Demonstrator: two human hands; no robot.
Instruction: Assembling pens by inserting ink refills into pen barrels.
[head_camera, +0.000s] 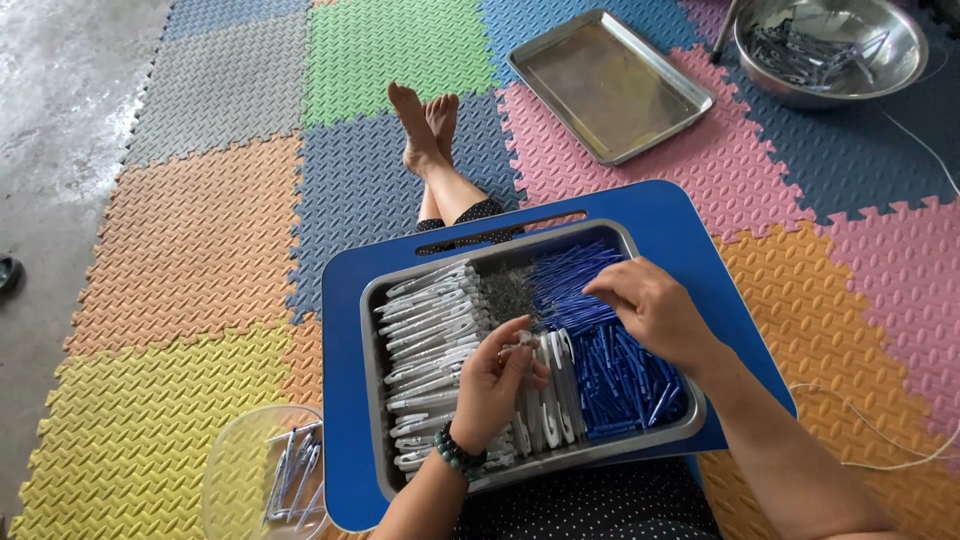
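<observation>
Seated on a floor of coloured foam mats (190, 240), I work over a blue lap tray (690, 225) that serves as my tabletop; on it sits a metal tray (372, 300) packed with parts; white plastic clips (430, 330) lie stacked along its left side, a dark heap of small metal springs (508, 295) sits at the top middle, and blue plastic sticks (620, 370) fill the right side; my left hand (490, 385), a green bead bracelet (455, 452) at the wrist, has its grip closed on a small white clip piece (522, 345) pinched between thumb and fingertips, just above the row of white clips near the tray's middle; my right hand (650, 310) hovers over the blue sticks, its fingertips drawn together at the pile's upper edge, touching the sticks, though I cannot tell whether that grip has anything in it; my bare feet (425, 125) stretch out beyond the lap tray; further off on the mats lie an empty steel baking tray (610, 85) and a steel bowl (830, 50) holding grey-blue pieces; a clear plastic tub (265, 475) with a few finished pieces sits by my left knee.
</observation>
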